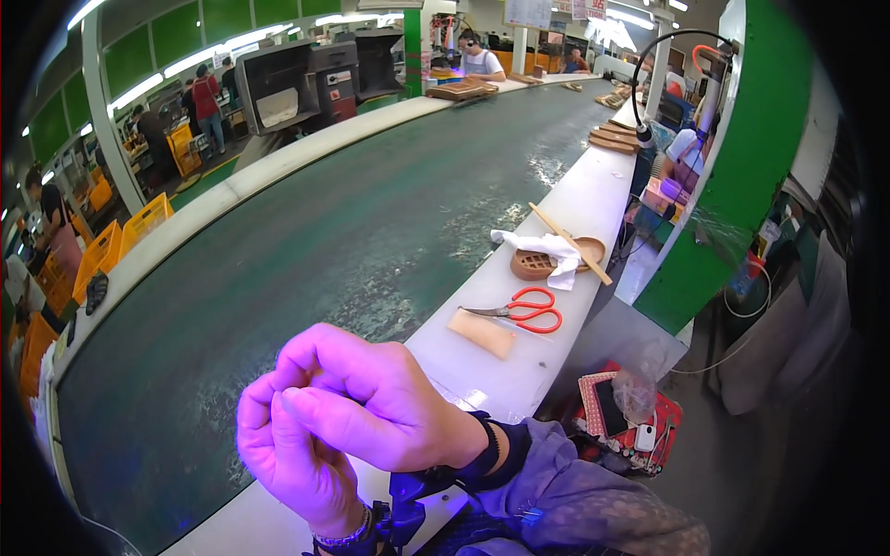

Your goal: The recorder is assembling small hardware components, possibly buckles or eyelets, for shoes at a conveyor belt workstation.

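Note:
My left hand (292,454) and my right hand (375,398) meet above the near edge of the conveyor, tinted purple by a light. Fingers on both are curled, with thumbs and fingertips pressed together. Anything pinched between them is hidden or too small to name. Beyond my right wrist, on the white ledge, lie scissors (540,328) with red handles, next to a beige block (482,334). Farther along sits a brown shoe sole (530,267), partly covered by a white cloth (556,248). A thin wooden stick (593,262) rests across the sole.
The dark green conveyor belt (306,241) runs away from me between white ledges. More brown soles (614,139) lie along the right ledge. A green post (742,185) and a red stool (663,435) holding small items stand at my right. Other people work farther off.

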Demonstrator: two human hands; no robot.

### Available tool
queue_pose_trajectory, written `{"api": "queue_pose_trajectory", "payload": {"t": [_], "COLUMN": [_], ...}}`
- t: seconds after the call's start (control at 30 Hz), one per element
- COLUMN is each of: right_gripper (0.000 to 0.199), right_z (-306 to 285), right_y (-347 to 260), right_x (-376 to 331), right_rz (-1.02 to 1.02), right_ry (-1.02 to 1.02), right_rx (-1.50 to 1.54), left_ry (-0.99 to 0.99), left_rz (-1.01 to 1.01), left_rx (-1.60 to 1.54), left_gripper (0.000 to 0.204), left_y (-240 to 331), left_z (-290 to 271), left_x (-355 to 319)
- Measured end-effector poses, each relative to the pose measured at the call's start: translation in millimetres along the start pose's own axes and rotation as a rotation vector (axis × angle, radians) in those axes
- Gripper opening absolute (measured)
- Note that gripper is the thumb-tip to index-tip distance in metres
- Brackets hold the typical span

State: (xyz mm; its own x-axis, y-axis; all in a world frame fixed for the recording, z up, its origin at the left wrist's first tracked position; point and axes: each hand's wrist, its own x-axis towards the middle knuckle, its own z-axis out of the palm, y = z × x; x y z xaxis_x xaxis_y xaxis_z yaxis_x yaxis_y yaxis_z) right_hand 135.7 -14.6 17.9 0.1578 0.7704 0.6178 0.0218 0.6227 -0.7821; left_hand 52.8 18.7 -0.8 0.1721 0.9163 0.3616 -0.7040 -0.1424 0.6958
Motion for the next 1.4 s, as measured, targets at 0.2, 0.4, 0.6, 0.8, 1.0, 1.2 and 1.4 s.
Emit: {"api": "queue_pose_trajectory", "payload": {"t": [0.2,0.4,0.6,0.8,1.0,1.2,1.4], "right_gripper": [0.030,0.038,0.043,0.043,0.039,0.021,0.014], "right_z": [-9,-8,-8,-4,-1,-1,-1], "right_y": [-13,-10,-6,-9,-4,-4,-3], "right_x": [4,6,6,6,7,5,0], "right_rz": [0.116,0.055,0.021,0.091,0.034,0.056,0.111], "right_ry": [-0.033,0.016,0.076,0.052,0.070,0.016,-0.098], "right_rx": [-0.135,-0.299,-0.331,-0.304,-0.291,-0.208,0.010], "left_ry": [-0.099,-0.148,-0.168,-0.179,-0.167,-0.097,0.050], "left_rz": [0.102,0.224,0.227,0.280,0.281,0.263,0.213], "left_rx": [0.292,0.594,0.595,0.709,0.677,0.570,0.103], "left_gripper": [0.022,0.019,0.012,0.009,0.012,0.011,0.012], "left_y": [-2,2,-1,0,-1,-3,4], "left_z": [-11,-3,0,-7,-5,-2,-4], "left_x": [-3,-5,-6,-4,-3,-6,-9]}}
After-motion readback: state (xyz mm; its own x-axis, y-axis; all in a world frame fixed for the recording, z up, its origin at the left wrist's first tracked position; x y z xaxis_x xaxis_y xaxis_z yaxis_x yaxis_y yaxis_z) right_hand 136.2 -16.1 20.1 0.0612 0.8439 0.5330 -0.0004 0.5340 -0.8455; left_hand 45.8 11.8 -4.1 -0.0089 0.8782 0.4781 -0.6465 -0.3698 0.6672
